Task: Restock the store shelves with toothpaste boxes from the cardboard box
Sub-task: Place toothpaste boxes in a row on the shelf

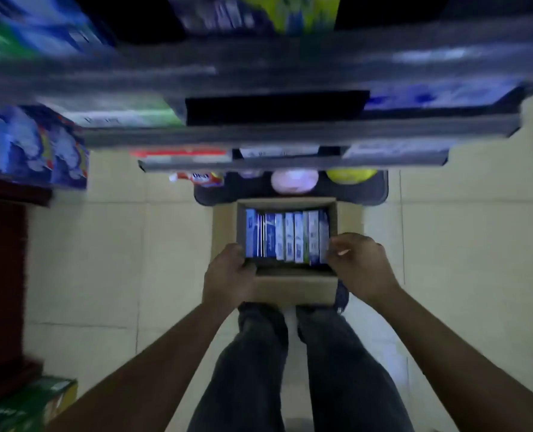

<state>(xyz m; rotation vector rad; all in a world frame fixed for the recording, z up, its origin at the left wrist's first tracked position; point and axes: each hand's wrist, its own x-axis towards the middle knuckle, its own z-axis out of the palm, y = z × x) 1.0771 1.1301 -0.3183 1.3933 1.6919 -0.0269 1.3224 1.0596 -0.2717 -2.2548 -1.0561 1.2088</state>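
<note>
Cardboard box (293, 288) open-topped on the tiled floor (118, 260), just before the foot of the store shelves (290, 137) and right ahead of the dark trouser legs (259, 353). Inside, packed on edge in one tight row, blue and white toothpaste boxes (287, 236), seemingly a full load, none lifted out yet. Left hand (227, 275) at the near left corner, fingers (249, 265) curled over the rim and gripping the cardboard. Right hand (360, 266) at the near right corner, fingers (340, 244) bent in towards the last toothpaste boxes of the row; whether pinching one or only brushing the rim, impossible to tell through the blur. Judged as the very start of restocking: steadying the cardboard box and reaching for a first pick. Next, most likely: pinch one or a few at the right end, draw straight up to clear the tight neighbours, then raise to a shelf. Dark gap (274, 107) on a middle shelf between blurred products, perhaps the slot to fill, though far from certain. Worth holding down with the left hand, to stop the cardboard box riding up during the pull.
</note>
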